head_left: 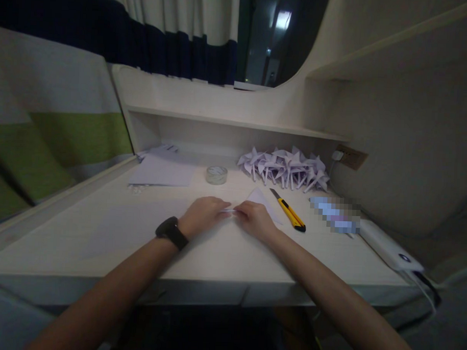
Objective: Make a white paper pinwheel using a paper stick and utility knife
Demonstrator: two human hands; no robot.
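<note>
- Two bare hands meet near the middle of the pale wooden bench (101, 231), fingertips almost touching each other
- Left hand (203, 214), with a black watch (171, 232) on its wrist, lies knuckles up and pinches the near edge of a small folded piece of white paper (261, 199)
- Right hand (255, 219) pinches the same paper from the other side, fingers curled down onto it
- White paper lies flat on the bench under and just beyond the right hand, a triangular corner showing past the knuckles
- Yellow utility knife with a black tip (289, 210) lies just right of the paper, at an angle
- Clear roll of sticky tape (216, 174) stands farther back, behind the left hand
- Loose sheets of white paper (162, 171) lie to the back left
- Pile of pale lilac folded paper pinwheels (285, 167) crowds the back right under the shelf (235, 123)
- White power bank with a cable (392, 249) rests along the right edge
</note>
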